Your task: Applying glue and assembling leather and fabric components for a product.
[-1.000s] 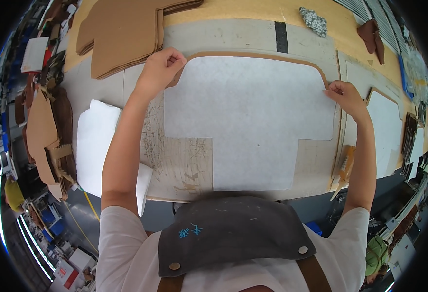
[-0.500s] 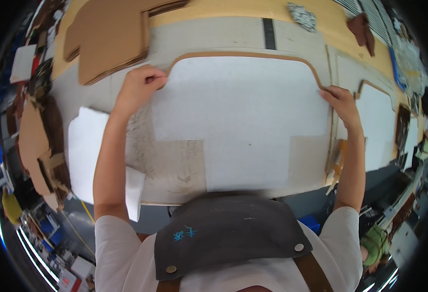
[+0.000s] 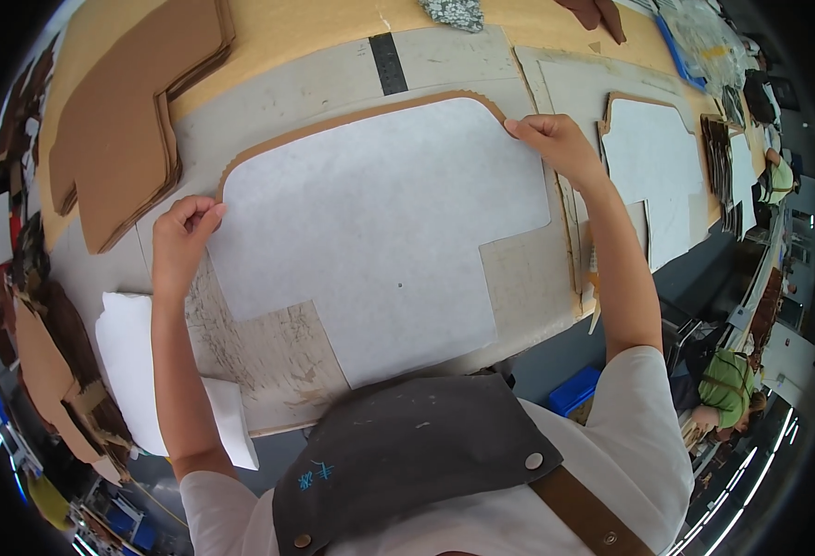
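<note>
A wide white-faced panel with a brown edge lies on the grey work board in front of me. Its brown border runs along the far side, with small notches or pleats at the curved corners. My left hand pinches the panel's left end where the border stops. At the far right corner, my right hand has thumb and fingers closed on the edge. The border parts under the fingertips are hidden.
A stack of brown leather-like pieces lies at the far left. Folded white material is beside my left forearm. A second white panel with a brown edge lies to the right. A dark strip and a speckled block sit beyond.
The view has turned right and tilted, so the board and panel appear slanted and shifted left. Both hands stay at the panel's two ends. More of the second panel shows on the right.
</note>
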